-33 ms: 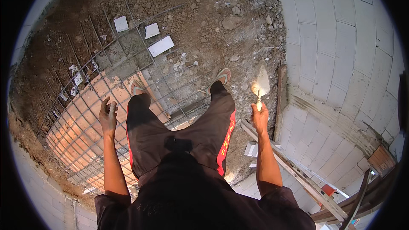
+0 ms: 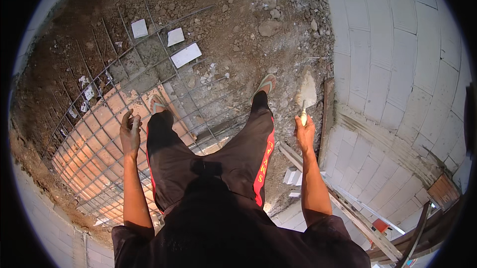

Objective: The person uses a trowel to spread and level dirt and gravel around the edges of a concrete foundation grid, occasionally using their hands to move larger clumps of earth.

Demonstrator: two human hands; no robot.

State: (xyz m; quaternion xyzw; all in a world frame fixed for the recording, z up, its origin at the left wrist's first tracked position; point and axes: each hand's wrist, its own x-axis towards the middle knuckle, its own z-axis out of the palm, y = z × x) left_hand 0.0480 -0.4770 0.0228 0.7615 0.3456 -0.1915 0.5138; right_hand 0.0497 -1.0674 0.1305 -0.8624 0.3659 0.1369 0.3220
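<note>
My right hand (image 2: 305, 131) is closed round the pale handle of a pointed trowel (image 2: 306, 91). The blade points away from me over rubbly ground, with grey residue on it. Nothing is in my left hand (image 2: 130, 133), which hangs with loosely bent fingers apart above a steel rebar mesh (image 2: 112, 119). Under the mesh lie orange-brown boards (image 2: 89, 144), and wet grey mortar (image 2: 149, 72) fills its far part. Three white block pieces lie by the mortar: a squarish one (image 2: 139, 28), a second (image 2: 175, 37) and a longer one (image 2: 186, 55).
My sandalled left foot (image 2: 158, 103) is at the mesh; my right foot (image 2: 267, 83) is on loose rubble. A pale block wall (image 2: 387, 34) rises at the right. Wooden planks (image 2: 365, 226) slant at lower right, near a red object (image 2: 380, 225). Rebar ends stick out at left.
My right foot has shifted slightly forward and to the right. The trowel has moved slightly with my right hand, and its blade is turned a little differently. My left hand stays empty.
</note>
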